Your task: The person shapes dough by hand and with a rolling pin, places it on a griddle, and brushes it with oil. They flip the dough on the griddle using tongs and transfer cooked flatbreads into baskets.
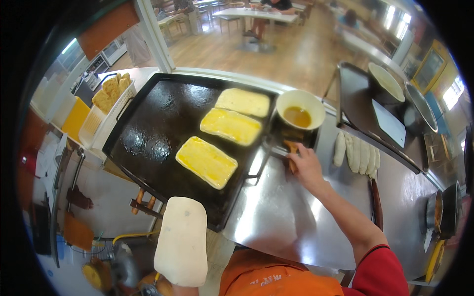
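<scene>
A pale rectangular sheet of dough (pixel 181 236) lies draped over my left hand, in front of the griddle's near edge. Only the wrist (pixel 186 291) shows; the dough hides the fingers. My right hand (pixel 306 164) grips the wooden handle (pixel 292 157) of a tool over the steel worktop, its head blurred beside the griddle. On the black griddle (pixel 148 111) lie two dough pieces with yellow coating, one nearer (pixel 206 162) and one behind it (pixel 231 126). A paler piece (pixel 242 102) touches the second. Beyond my right hand stands a cream bowl (pixel 283 101) with amber liquid (pixel 297 117).
Several dough rolls (pixel 357 152) lie on the steel worktop (pixel 274 218), with a dark wooden stick (pixel 377 207) nearby. A raised dark tray (pixel 353 88) holds bowls and a white board (pixel 389 122). Browned breads fill a white basket (pixel 89 125) left of the griddle.
</scene>
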### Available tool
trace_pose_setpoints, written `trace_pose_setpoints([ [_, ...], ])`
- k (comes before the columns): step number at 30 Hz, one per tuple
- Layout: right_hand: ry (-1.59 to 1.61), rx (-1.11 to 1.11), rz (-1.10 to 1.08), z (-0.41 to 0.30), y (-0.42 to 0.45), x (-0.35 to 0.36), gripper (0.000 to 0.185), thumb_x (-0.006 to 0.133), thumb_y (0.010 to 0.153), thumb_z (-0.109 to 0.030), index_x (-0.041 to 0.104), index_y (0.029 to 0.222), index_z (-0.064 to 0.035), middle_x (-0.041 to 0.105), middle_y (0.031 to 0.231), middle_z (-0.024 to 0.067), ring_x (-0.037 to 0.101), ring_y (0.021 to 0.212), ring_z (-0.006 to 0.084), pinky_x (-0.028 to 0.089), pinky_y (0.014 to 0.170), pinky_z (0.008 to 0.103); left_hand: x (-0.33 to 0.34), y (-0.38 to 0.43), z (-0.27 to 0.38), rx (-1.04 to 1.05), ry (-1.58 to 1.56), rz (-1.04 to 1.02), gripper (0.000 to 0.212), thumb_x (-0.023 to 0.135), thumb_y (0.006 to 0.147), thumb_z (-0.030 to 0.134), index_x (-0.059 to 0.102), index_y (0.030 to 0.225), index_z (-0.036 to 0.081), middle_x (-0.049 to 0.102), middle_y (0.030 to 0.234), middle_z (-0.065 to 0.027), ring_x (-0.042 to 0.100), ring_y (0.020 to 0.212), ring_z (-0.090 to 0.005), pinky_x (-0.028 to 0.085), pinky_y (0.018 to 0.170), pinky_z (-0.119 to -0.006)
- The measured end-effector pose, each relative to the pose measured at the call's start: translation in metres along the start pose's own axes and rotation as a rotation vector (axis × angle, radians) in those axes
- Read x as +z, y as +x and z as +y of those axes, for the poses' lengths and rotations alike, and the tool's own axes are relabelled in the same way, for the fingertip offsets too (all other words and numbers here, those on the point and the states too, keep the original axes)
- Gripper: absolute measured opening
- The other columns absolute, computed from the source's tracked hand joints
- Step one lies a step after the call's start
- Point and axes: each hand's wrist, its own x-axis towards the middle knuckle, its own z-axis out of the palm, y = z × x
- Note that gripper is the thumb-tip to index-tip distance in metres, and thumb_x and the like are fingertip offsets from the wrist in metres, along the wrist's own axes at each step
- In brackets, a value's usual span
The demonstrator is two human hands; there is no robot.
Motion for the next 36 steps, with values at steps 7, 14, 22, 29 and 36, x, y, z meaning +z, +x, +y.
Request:
trace_pose_setpoints([
  [7,0.315,0.027,0.032,-0.021,-0.008,-0.035,0.024,0.062,0.073,0.002,0.057,0.096,-0.0055,0.052,0.102,0.0132,0.053,0.091,0.0299,0.044,0.077,0.0331,0.000,0.070,0.040,0.071,0.182,0.004,0.045,0.044,0.083,0.039,0.052,0.114,0.007,0.057,0.107,-0.0097,0.056,0.094,-0.0254,0.047,0.080,-0.035],
  [14,0.235,0.036,0.225,-0.035,0.012,-0.076,0.031,0.061,0.075,0.004,0.057,0.104,-0.0042,0.052,0.108,0.0128,0.057,0.094,0.0261,0.047,0.077,0.0303,0.011,0.113,0.041,0.121,0.421,-0.029,0.041,0.048,0.081,0.033,0.054,0.112,0.008,0.058,0.105,-0.0096,0.056,0.092,-0.0256,0.047,0.079,-0.034],
  [22,0.396,0.213,0.004,0.021,0.075,-0.043,0.028,0.060,0.077,0.002,0.056,0.105,-0.0029,0.056,0.100,0.0114,0.058,0.090,0.0222,0.047,0.077,0.0263,0.024,0.128,0.035,0.435,0.945,0.003,0.037,0.053,0.078,0.027,0.055,0.110,0.008,0.058,0.103,-0.0096,0.057,0.090,-0.0257,0.047,0.077,-0.033],
  [29,1.512,0.867,0.719,0.069,0.053,-0.003,0.023,0.060,0.083,-0.015,0.059,0.104,-0.0058,0.060,0.101,0.0070,0.060,0.092,0.0184,0.049,0.080,0.0253,0.062,0.133,0.018,0.867,1.693,-0.183,0.034,0.056,0.076,0.022,0.056,0.108,0.009,0.059,0.101,-0.0095,0.057,0.089,-0.0259,0.047,0.076,-0.033],
  [36,2.155,1.136,0.767,0.054,0.014,-0.026,0.024,0.058,0.084,-0.018,0.056,0.102,-0.0031,0.062,0.094,0.0135,0.063,0.083,0.0231,0.055,0.071,0.0301,0.097,0.154,-0.024,1.011,2.015,-0.528,0.033,0.060,0.073,0.016,0.058,0.105,0.009,0.059,0.099,-0.0095,0.057,0.087,-0.0261,0.047,0.075,-0.032],
])
